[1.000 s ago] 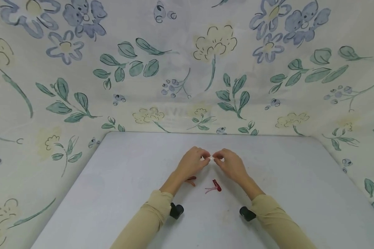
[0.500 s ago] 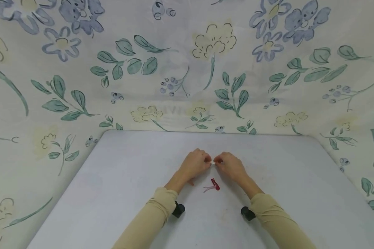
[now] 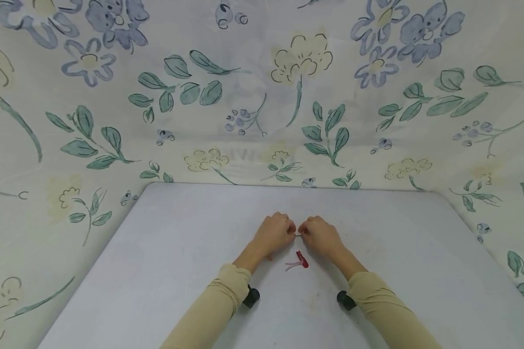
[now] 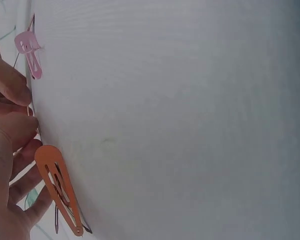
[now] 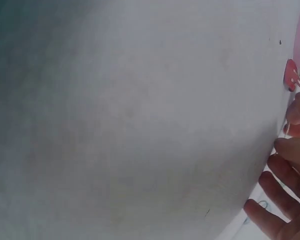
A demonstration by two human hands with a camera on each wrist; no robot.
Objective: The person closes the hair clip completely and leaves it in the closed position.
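Observation:
In the head view my two hands meet over the middle of the grey table [image 3: 179, 252]. The left hand [image 3: 276, 233] and the right hand [image 3: 320, 235] each pinch one end of a small pale hair clip [image 3: 298, 234], fingers curled. Just in front of them lie a red hair clip [image 3: 302, 260] and a pink one [image 3: 293, 265]. The left wrist view shows an orange snap clip [image 4: 57, 187] beside my left fingers [image 4: 12, 130] and the pink clip [image 4: 29, 55] farther off. The right wrist view catches the red clip [image 5: 291, 75] at the edge, near my right fingers [image 5: 290, 150].
A floral cloth [image 3: 262, 97] rises behind the table and hangs along both sides. Black wrist cameras [image 3: 250, 296] [image 3: 345, 300] sit under my beige sleeves. The table surface [image 4: 190, 120] stretches bare to the left, right and near edge.
Both hands have drawn closer together and dropped slightly toward the table, still pinching the pale clip. The orange clip is now almost hidden under the left hand.

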